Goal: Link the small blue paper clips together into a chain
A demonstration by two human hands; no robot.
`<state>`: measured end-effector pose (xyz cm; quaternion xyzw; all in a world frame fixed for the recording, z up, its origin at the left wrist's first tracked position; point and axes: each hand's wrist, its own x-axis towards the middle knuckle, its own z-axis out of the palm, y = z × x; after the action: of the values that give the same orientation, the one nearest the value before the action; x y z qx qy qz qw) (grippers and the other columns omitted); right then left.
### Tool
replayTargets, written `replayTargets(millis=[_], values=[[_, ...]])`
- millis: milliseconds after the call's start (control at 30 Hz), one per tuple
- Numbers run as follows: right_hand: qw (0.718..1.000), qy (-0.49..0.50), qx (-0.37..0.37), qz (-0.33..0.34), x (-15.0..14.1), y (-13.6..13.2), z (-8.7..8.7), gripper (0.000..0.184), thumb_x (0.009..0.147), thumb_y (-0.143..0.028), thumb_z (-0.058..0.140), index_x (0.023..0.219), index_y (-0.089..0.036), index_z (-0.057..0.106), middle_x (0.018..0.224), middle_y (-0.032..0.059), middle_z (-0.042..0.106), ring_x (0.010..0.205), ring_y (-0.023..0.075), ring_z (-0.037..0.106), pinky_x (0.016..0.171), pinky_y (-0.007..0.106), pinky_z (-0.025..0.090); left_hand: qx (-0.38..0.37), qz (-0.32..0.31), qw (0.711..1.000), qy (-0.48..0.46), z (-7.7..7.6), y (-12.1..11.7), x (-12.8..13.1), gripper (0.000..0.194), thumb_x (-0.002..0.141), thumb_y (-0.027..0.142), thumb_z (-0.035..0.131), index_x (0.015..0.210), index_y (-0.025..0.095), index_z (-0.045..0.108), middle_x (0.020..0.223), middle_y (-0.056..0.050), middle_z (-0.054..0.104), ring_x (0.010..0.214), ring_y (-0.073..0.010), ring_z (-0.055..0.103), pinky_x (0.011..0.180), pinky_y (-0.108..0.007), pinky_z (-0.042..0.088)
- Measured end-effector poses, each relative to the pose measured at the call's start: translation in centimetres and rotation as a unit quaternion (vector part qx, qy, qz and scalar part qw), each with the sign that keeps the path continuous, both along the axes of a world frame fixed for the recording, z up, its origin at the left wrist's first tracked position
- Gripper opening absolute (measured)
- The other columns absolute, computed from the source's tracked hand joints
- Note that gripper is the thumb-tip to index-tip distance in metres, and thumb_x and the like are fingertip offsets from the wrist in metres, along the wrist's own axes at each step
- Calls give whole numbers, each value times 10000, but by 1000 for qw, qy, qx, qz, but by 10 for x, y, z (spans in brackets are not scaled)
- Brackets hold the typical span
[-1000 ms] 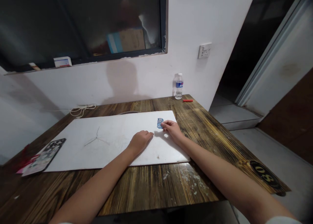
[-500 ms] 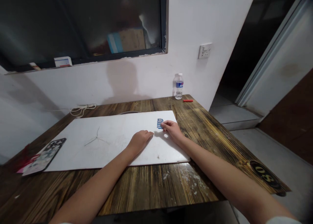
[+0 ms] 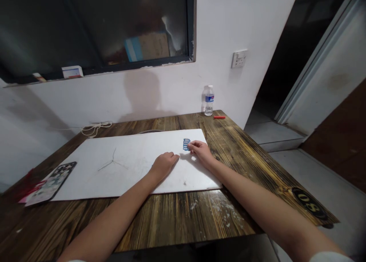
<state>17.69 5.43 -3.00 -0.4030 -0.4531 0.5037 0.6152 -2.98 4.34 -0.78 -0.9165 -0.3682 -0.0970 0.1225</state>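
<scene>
The hands are held apart, though close to each other, over a white board (image 3: 85, 180) laid on a wooden table (image 3: 183, 224). A small blue-and-white sticker (image 3: 186, 144) is lying near the far edge of the board, towards its right end. Its right side is met by the fingertips (image 3: 191, 145) of the right hand (image 3: 201, 154), but whether it is pinched or only touched cannot be told. The left hand (image 3: 163, 166) is rested palm down on the board with its fingers loosely curled, and nothing is seen held in it. A thin, forked pencil mark (image 3: 112, 161) is seen on the left part of the board. A patterned phone (image 3: 51, 184) is laid just beside the board's left end, while a water bottle (image 3: 209, 101) and a red stick (image 3: 219, 117) are placed at the far right corner of the table, and a white cord (image 3: 94, 129) is lying along the far edge by the wall
</scene>
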Motion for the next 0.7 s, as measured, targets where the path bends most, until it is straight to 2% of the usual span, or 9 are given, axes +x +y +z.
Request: replayTargets(millis=[267,500,633,700], values=[[1000,-4,6,0,0,0,-1,280,600,-432,762,642,-180,645,563,-9,585,494,111,472,524,274,392,-98,-3,989,-107,7,0,-4,241,939,263,431,983,195,657,821,-49,647,767,-169,593,712,-273,434],[1000,-7,10,2,0,3,-3,280,602,-426,762,639,-176,644,547,-19,575,486,106,475,531,266,390,-95,15,994,-60,15,-9,-1,239,928,211,408,935,185,645,792,-44,626,738,-167,572,682,-264,416],[1000,-10,4,-1,-1,2,-2,286,595,-431,760,644,-174,645,550,-18,579,486,108,477,529,266,391,-66,25,997,-11,15,-10,2,240,917,166,387,900,171,626,774,-53,603,701,-172,549,642,-271,403],[1000,-12,5,0,-1,1,-1,287,596,-433,758,647,-174,647,553,-15,581,488,108,475,528,267,394,-73,21,997,-18,13,-9,3,236,913,159,388,896,166,623,782,-61,601,699,-174,544,642,-276,401]])
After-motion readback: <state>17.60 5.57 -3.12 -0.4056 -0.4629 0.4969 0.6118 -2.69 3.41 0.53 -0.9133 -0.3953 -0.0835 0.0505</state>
